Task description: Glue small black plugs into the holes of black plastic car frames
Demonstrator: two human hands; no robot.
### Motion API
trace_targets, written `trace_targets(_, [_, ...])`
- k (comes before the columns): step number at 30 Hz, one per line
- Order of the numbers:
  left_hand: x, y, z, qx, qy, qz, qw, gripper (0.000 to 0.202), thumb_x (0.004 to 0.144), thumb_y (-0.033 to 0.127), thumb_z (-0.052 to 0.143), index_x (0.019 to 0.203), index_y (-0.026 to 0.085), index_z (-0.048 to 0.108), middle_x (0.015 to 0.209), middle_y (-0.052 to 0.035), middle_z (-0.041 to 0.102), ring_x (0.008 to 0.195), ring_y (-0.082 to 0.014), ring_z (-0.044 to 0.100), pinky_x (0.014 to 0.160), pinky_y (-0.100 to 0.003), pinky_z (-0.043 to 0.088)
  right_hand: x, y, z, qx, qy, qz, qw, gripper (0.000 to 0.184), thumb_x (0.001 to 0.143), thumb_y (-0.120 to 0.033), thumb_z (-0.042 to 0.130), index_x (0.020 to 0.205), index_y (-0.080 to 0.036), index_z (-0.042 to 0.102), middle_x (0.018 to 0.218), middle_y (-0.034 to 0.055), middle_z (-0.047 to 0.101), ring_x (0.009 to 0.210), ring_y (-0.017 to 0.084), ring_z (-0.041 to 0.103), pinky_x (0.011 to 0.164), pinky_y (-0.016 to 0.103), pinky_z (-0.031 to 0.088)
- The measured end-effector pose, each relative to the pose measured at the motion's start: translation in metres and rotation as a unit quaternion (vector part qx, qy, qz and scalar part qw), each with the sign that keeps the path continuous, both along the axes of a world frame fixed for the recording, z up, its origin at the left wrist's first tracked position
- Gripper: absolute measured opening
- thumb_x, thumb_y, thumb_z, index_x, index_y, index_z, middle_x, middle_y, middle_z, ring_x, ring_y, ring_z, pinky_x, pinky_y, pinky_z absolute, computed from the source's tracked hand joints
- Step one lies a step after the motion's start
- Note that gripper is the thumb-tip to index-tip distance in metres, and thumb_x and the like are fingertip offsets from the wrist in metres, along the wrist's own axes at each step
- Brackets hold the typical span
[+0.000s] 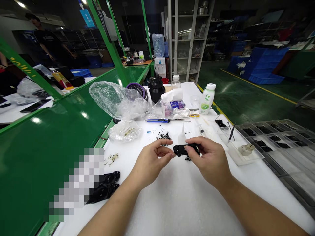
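Note:
In the head view my right hand (pixel 209 157) grips a small black molded part (pixel 180 150) between thumb and fingers, above the white table. My left hand (pixel 154 159) is at the part's left end, its thumb and a fingertip pinched together there. Whether a tiny piece sits between them is hidden. Its index finger curves above them. Behind my hands lies a pile of tiny black pieces (pixel 165 136), and a few more (pixel 188 158) lie beneath the held part. A white nozzle bottle (pixel 182 137) is just beyond it.
Black molded parts (pixel 105 186) lie at left, near small pale pieces (pixel 113 158). Plastic bags (pixel 124 131), a blue cutter (pixel 158 121) and a white bottle (pixel 207 100) stand farther back. At right are a clear tray (pixel 242 157) and a compartmented tray (pixel 286 147) holding black parts.

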State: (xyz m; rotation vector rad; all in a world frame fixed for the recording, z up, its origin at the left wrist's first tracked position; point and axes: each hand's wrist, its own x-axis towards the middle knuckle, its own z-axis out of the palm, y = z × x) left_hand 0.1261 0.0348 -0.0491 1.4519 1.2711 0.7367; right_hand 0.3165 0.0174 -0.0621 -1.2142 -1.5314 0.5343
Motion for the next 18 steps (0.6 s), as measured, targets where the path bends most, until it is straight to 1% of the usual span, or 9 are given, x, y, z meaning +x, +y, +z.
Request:
trace_targets(4, [0.0002, 0.0006, -0.0009, 0.014, 0.008, -0.010, 1.000, 0.034, 0.081, 0.040, 0.069, 0.107, 0.019, 0.066, 0.089, -0.0049, 0.072, 0.083, -0.0168, 0.066, 0.078, -0.030, 0.049, 0.0003, -0.0006, 0.0014, -0.004, -0.002, -0.001, 1.000, 0.010, 0.083, -0.022, 0.064, 0.091, -0.021, 0.071, 0.084, 0.0014, 0.070, 0.072, 0.012, 0.064, 0.060, 0.023, 0.050])
trace_targets(8, [0.0001, 0.0019, -0.0024, 0.015, -0.020, -0.006, 1.000, 0.031, 0.080, 0.039, 0.070, 0.103, 0.018, 0.070, 0.094, -0.0063, 0.073, 0.086, -0.0170, 0.067, 0.080, -0.029, 0.050, 0.0005, -0.0012, 0.0021, 0.001, -0.007, -0.003, 1.000, 0.010, 0.083, -0.022, 0.065, 0.091, -0.021, 0.071, 0.084, 0.0002, 0.070, 0.073, 0.011, 0.063, 0.061, 0.022, 0.050])
trace_targets(14, [0.0016, 0.0022, 0.0004, 0.017, -0.016, -0.003, 1.000, 0.027, 0.079, 0.037, 0.071, 0.098, 0.018, 0.070, 0.090, -0.0051, 0.073, 0.084, -0.0161, 0.067, 0.079, -0.028, 0.051, 0.0003, -0.0009, 0.0023, -0.006, -0.007, 0.003, 1.000, 0.011, 0.082, -0.022, 0.065, 0.091, -0.022, 0.071, 0.084, -0.0009, 0.070, 0.072, 0.010, 0.063, 0.061, 0.020, 0.050])
trace_targets(18, [0.0027, 0.0014, 0.0022, 0.016, 0.005, -0.004, 1.000, 0.025, 0.078, 0.035, 0.071, 0.095, 0.017, 0.069, 0.091, -0.0052, 0.072, 0.083, -0.0160, 0.067, 0.079, -0.027, 0.051, -0.0004, -0.0009, 0.0028, -0.003, -0.008, 0.015, 1.000, 0.011, 0.082, -0.020, 0.065, 0.090, -0.021, 0.071, 0.081, -0.0009, 0.069, 0.068, 0.009, 0.061, 0.060, 0.020, 0.049])
